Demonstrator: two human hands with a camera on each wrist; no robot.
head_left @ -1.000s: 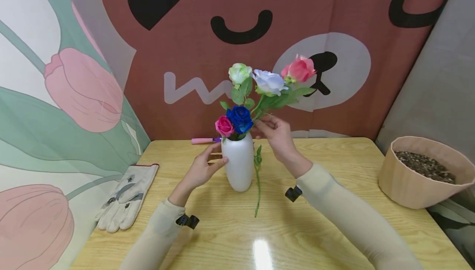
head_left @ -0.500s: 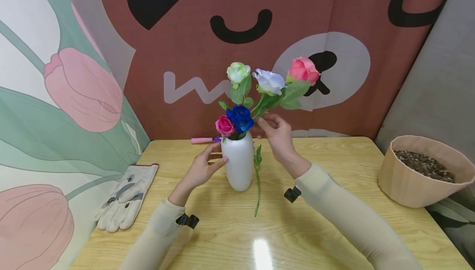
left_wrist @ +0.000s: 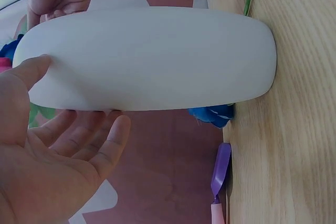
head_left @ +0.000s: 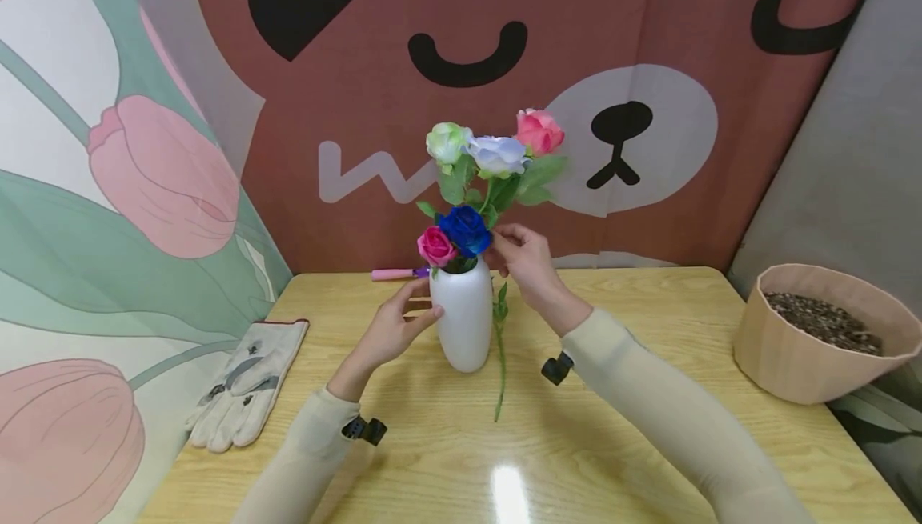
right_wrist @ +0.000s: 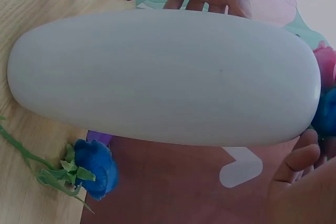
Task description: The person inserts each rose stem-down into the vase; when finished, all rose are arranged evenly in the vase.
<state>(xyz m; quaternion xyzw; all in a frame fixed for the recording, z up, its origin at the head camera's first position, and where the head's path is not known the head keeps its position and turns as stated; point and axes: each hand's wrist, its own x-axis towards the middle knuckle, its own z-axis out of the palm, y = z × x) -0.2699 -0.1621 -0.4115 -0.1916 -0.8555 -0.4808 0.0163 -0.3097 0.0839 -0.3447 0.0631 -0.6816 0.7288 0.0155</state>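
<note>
A white vase [head_left: 467,324] stands mid-table with a blue rose [head_left: 465,228] and a magenta rose [head_left: 435,246] in its mouth. My left hand [head_left: 398,322] rests against the vase's left side, thumb on the vase [left_wrist: 147,59] and fingers nearly straight behind it. Just right of the vase's mouth, my right hand [head_left: 517,250] pinches a bunch of stems. The bunch carries a greenish-white rose [head_left: 446,142], a pale blue rose [head_left: 497,154] and a pink rose [head_left: 539,130]. One long green stem [head_left: 499,364] hangs down beside the vase to the table. The vase [right_wrist: 157,77] fills the right wrist view.
White work gloves [head_left: 245,384] lie at the table's left edge. A pink-handled tool [head_left: 394,273] lies behind the vase at the back edge. Another blue flower [right_wrist: 92,169] lies on the table behind the vase. A beige pot of soil [head_left: 821,332] stands at the right. Printed curtains close the back and left.
My right hand has carried the bunch left and a little down toward the vase's mouth, and the flowers now stand more upright. The left hand and the vase have not moved.
</note>
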